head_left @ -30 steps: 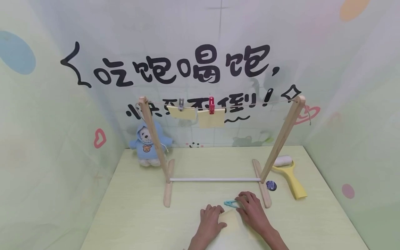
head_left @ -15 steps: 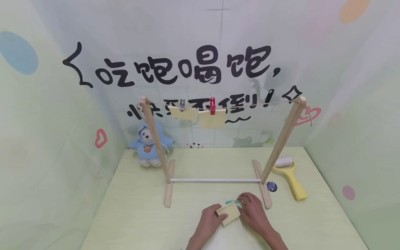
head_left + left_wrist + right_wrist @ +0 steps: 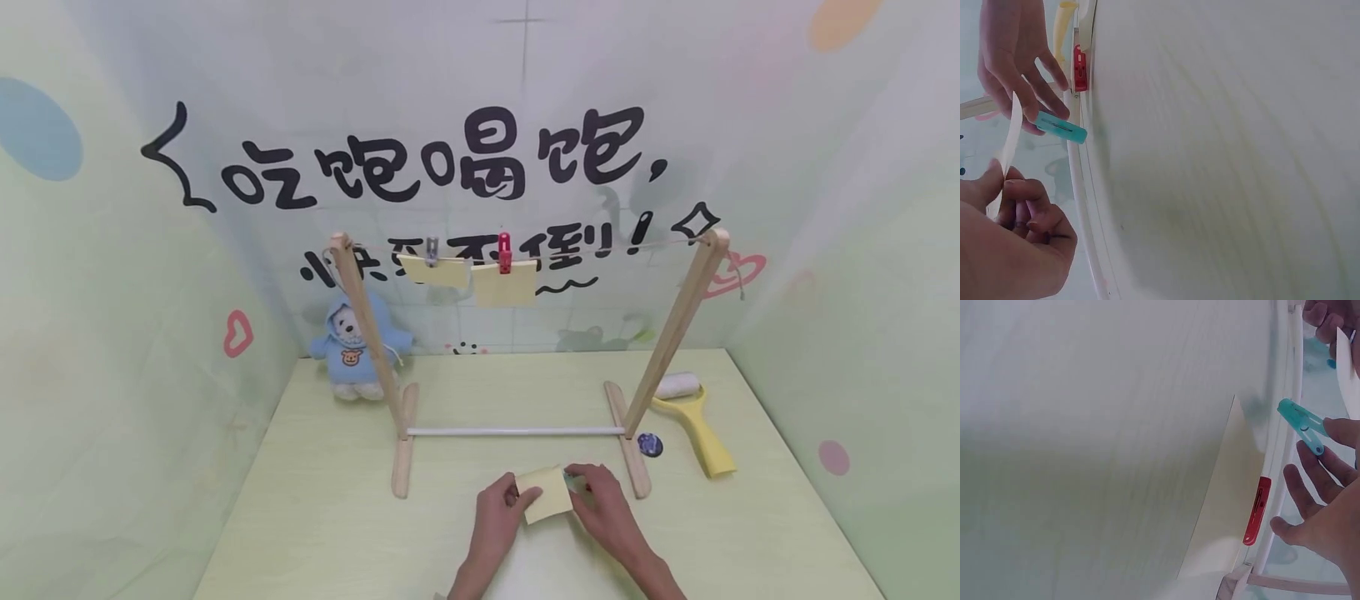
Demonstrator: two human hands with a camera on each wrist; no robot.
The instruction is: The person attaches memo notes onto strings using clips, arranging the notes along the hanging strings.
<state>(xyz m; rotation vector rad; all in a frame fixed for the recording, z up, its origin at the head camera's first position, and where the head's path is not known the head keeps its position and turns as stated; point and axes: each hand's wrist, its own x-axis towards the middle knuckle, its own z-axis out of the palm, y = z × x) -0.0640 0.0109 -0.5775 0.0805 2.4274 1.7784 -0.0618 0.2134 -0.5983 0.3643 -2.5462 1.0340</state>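
Soft, even light brightens my head view, with pale glare on the near table (image 3: pixel 534 575). My wrist views look greyer, dimmer and slightly hazy, with lines bowing in the left one.

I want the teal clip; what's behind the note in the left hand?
From the head view, a sliver of the teal clip; the rest is covered by the note and right hand.
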